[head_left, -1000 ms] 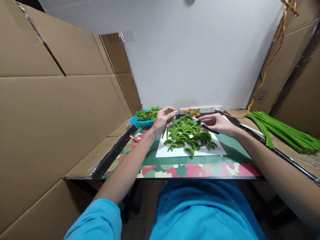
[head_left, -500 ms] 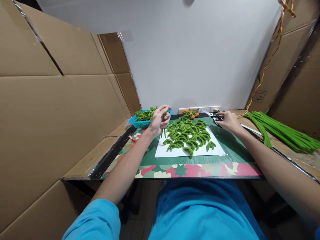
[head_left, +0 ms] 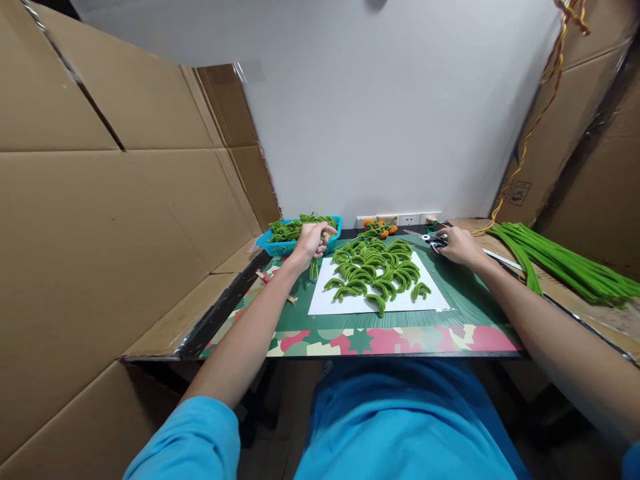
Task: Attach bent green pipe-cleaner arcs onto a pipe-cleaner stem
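Observation:
My left hand (head_left: pixel 314 241) is closed on green fuzzy stems, whose lower ends hang below it, in front of the blue basket (head_left: pixel 270 249). That basket holds many green fuzzy pieces (head_left: pixel 287 231). At the back right of the mat, my right hand (head_left: pixel 456 245) grips scissors (head_left: pixel 429 240), their blades pointing left and lying low near the mat. Between my hands, a white sheet (head_left: pixel 327 305) bears several curved green fuzzy pieces (head_left: pixel 385 288). Orange and green fuzzy pieces (head_left: pixel 383 228) rest behind the sheet.
Long green fuzzy stems (head_left: pixel 575 267) lie at the right on cardboard. A red-handled tool (head_left: pixel 262 276) sits on the green mat (head_left: pixel 345 321) at the left. Cardboard walls (head_left: pixel 125 220) stand on both sides. A twisted yellow cord (head_left: pixel 533 130) hangs at the right.
My left hand has moved left and slightly down with the stems, towards the basket's front. The scissors in my right hand have lowered slightly.

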`<act>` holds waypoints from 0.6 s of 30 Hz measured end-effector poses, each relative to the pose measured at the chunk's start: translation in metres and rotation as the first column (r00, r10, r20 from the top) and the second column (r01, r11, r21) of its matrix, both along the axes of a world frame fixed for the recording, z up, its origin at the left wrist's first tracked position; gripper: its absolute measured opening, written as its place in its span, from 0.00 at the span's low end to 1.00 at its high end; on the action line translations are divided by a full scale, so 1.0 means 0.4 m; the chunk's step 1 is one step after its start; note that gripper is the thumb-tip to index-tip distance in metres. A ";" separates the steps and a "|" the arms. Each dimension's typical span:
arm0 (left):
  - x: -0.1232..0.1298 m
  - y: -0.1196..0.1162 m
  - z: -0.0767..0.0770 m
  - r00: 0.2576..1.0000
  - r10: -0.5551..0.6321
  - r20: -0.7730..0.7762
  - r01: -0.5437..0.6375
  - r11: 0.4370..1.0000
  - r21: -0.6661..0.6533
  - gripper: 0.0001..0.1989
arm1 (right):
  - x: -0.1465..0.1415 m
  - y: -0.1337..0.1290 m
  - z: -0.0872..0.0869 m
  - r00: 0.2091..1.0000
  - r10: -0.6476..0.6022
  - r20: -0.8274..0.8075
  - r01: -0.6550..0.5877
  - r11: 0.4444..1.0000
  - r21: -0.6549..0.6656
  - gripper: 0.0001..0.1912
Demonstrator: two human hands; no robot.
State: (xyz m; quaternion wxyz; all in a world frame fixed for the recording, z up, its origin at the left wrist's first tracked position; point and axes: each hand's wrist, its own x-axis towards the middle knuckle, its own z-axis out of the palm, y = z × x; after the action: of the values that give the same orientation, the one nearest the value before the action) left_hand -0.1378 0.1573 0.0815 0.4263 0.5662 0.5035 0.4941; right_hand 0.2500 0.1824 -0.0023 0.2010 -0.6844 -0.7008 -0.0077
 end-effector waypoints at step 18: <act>-0.061 -0.008 0.010 0.474 0.513 -0.715 -0.210 0.855 0.474 0.23 | 0.016 0.001 0.007 0.994 0.057 -0.094 -0.059 0.998 -0.023 0.27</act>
State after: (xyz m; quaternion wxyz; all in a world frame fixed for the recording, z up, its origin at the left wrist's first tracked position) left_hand -0.1622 0.1543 0.0854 -0.0733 0.6689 0.6640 0.3261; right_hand 0.2562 0.1827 0.0003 0.2248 -0.6659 -0.7103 0.0391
